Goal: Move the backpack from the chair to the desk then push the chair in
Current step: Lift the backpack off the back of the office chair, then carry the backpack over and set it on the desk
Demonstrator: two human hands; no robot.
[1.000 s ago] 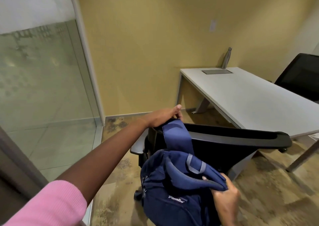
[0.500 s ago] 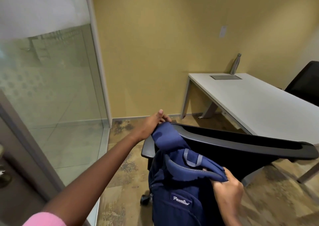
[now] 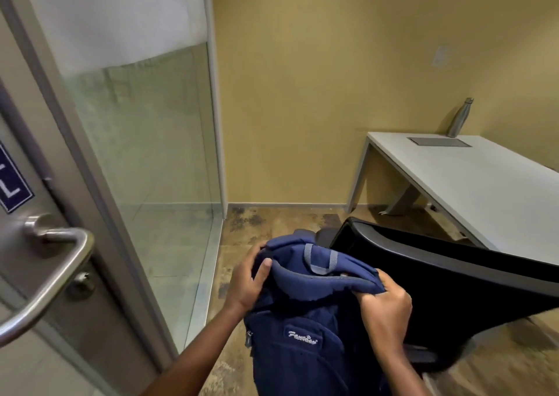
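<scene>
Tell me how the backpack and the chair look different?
The backpack is navy cloth, soft and crumpled; the chair is black, hard and smooth. The left hand and right hand grip the backpack; nothing grips the chair. Both are dark.

Single head view, looking forward-down, close over hands (image 3: 314,292).

Left hand (image 3: 246,280), right hand (image 3: 385,306): fingers curled tight, seemingly gripping; forearms extended.

Navy backpack (image 3: 305,329) is soft matt woven cloth. At two o'clock, a smooth matt white desk (image 3: 472,177) holds a brushed metal bottle (image 3: 459,118). At nine o'clock, a satin metal door handle (image 3: 51,277).
</scene>
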